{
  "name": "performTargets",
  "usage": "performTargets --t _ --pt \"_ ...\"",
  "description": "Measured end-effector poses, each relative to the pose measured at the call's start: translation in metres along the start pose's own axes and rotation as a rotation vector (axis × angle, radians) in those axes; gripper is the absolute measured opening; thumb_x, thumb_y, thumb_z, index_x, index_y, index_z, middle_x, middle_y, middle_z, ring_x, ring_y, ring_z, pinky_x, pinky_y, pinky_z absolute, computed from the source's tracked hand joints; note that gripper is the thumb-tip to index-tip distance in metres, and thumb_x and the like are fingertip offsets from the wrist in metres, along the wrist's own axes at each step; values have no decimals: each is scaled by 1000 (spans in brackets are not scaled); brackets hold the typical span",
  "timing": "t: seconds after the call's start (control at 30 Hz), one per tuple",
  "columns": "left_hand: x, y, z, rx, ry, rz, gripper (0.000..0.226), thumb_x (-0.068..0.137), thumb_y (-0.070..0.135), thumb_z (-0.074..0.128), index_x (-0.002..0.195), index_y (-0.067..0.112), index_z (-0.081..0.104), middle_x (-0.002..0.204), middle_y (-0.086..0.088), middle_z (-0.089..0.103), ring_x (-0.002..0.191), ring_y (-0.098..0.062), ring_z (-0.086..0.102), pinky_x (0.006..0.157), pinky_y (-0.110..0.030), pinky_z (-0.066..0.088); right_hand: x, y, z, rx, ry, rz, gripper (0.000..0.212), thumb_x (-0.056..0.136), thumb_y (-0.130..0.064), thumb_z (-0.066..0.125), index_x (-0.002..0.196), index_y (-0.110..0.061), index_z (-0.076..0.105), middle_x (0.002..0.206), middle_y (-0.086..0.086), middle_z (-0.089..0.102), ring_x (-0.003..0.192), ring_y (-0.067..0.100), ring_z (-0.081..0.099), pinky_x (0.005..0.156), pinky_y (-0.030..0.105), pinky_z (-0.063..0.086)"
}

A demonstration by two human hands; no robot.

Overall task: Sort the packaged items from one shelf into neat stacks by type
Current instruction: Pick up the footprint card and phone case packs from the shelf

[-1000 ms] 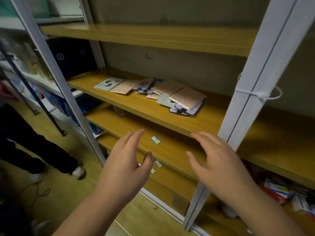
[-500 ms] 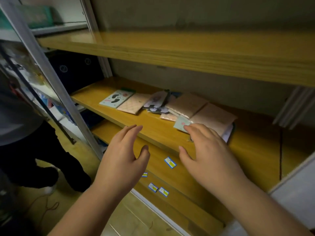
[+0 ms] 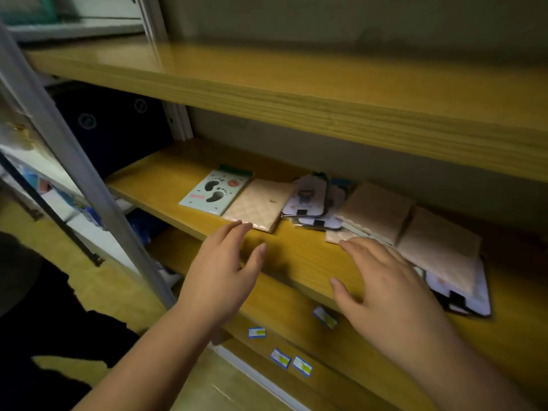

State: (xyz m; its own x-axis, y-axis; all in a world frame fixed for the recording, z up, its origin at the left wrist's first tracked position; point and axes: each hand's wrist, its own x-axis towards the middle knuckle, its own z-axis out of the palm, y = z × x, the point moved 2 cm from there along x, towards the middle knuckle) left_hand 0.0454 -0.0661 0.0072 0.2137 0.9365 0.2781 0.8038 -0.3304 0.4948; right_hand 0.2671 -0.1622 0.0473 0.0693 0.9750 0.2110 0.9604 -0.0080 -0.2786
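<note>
Wooden shelf (image 3: 166,185) holds mixed packets (image 3: 373,215); your left hand (image 3: 219,280) and right hand (image 3: 385,289) hover spread, fingers empty, probably ready to gather them.

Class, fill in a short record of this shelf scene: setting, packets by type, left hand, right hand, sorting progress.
setting: wooden shelf in a metal rack
packets: footprint packet at left; beige quilted packet beside it; white carded packets; beige packets overlapping at right
left hand: open, over the shelf edge, holding nothing
right hand: open, fingertips at the right pile
progress: types still mixed
</note>
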Motion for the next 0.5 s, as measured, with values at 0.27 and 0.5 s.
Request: performTargets --t 0.27,0.5 --pt "113 -95 -3 246 -141 -201 91 85 83 24 157 29 15 165 -15 17 149 -37 19 117 -52 24 42 -52 28 -35 -2 83 58 88 -49 53 138 -20 54 134 -4 59 122 18 53 100 38 45" --pt "148 -125 1 461 -234 -216 99 80 88 19 157 26 10 154 -25 36 139 -44 34 109 -53 34 60 -73 47 -38 12 129 58 90 -49 53 142 -25 49 135 -9 56 121 12 50 99 30 42"
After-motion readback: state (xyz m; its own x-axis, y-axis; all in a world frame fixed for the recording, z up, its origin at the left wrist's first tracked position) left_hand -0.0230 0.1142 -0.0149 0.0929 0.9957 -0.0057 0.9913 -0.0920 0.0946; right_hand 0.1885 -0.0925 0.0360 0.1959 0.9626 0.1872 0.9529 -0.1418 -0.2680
